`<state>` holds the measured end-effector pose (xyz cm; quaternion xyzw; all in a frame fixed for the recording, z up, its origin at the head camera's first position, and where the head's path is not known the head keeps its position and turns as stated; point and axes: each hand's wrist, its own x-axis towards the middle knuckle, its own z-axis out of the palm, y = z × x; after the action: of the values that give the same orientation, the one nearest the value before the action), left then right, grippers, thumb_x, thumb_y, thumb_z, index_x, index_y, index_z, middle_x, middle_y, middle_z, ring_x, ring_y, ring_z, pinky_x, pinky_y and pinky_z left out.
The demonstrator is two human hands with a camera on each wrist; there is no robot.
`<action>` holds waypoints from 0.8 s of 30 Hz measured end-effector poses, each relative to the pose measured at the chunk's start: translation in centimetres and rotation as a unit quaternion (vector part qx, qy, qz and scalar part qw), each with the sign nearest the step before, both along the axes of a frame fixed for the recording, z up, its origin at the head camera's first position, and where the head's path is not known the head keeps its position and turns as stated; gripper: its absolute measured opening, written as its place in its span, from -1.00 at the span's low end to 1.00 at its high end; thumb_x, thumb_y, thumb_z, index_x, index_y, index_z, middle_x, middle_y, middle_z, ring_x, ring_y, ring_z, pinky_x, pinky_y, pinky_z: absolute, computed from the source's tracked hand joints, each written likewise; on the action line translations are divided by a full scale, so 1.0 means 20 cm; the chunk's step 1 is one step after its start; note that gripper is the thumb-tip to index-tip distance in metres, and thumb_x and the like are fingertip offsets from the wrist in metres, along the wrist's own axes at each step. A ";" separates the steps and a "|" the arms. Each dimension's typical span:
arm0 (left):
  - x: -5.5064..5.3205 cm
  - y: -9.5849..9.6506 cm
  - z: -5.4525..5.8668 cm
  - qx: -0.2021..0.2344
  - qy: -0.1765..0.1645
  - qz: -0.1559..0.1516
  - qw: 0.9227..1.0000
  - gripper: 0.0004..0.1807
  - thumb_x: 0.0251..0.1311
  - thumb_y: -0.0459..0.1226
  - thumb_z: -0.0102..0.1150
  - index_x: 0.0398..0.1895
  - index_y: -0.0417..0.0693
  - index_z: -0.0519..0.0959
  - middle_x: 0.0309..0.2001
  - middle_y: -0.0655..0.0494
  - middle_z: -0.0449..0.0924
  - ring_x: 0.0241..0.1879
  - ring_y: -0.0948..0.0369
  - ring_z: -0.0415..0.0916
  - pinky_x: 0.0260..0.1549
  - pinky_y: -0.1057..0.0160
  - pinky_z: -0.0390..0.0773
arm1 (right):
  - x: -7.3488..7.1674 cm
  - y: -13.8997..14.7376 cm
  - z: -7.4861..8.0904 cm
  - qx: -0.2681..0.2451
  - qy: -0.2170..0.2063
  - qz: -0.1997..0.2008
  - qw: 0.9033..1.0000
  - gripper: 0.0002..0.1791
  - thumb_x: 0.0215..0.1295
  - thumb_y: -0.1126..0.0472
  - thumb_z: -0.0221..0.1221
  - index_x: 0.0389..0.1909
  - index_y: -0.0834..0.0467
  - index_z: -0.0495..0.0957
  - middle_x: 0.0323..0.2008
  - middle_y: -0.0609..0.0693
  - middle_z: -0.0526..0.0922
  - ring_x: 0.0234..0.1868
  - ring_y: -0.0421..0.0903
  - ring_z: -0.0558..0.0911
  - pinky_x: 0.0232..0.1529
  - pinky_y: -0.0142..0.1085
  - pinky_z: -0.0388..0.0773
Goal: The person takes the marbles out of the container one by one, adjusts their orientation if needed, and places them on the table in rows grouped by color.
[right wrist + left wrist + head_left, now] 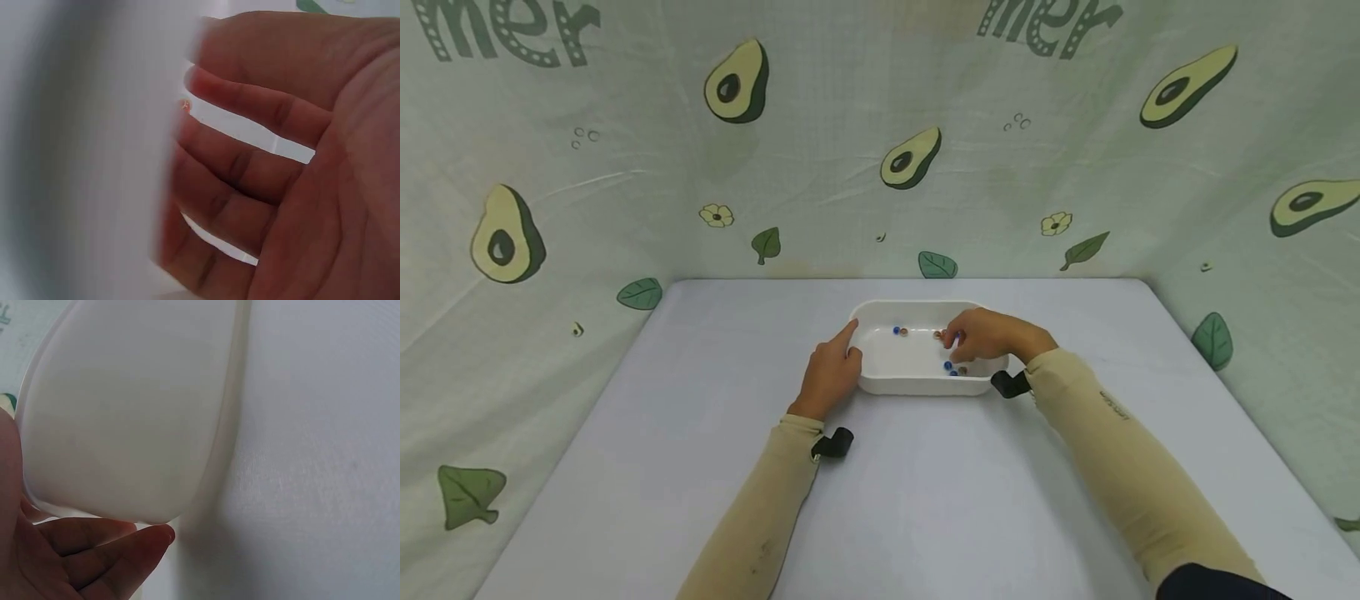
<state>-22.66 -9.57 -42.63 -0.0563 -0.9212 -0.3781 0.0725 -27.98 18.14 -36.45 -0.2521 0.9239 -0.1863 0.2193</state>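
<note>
A shallow white tray (891, 386) holds several small, shiny, marble-like balls, some blue and some orange-brown. My left hand (829, 375) touches the tray's left end, its index finger extended along the rim; the left wrist view has fingers (106, 556) against the outside wall. Inside the tray's right half, my right hand (988, 335) reaches down with bent fingers. Just beside its fingertips is an orange-brown ball (937, 335). A blue ball (948, 366) lies nearer the front wall. The blurred white shape in the right wrist view hides the fingertips; no held ball shows.
A blue ball (897, 331) and a brown ball (904, 332) sit together near the tray's back wall. White cloth covers the table (715, 367). Behind and beside it hangs a curtain (827, 192) printed with avocados and leaves.
</note>
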 end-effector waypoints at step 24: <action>0.01 0.00 0.02 -0.010 -0.007 -0.014 1.000 -0.39 0.37 -0.33 -0.18 0.51 -0.11 0.27 -0.73 0.21 0.11 -0.72 0.29 -0.01 -0.64 0.24 0.22 | -0.01 -0.14 -0.03 0.137 0.003 -0.003 0.991 -0.91 0.21 0.25 0.34 -0.37 0.05 0.60 -0.19 -0.01 0.63 -0.19 -0.02 0.49 -0.14 -0.15 0.41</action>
<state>-22.48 -9.66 -42.27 -0.0673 -0.9247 -0.3699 0.0603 -28.22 15.30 -37.08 -0.2170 0.9423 -0.0576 0.2482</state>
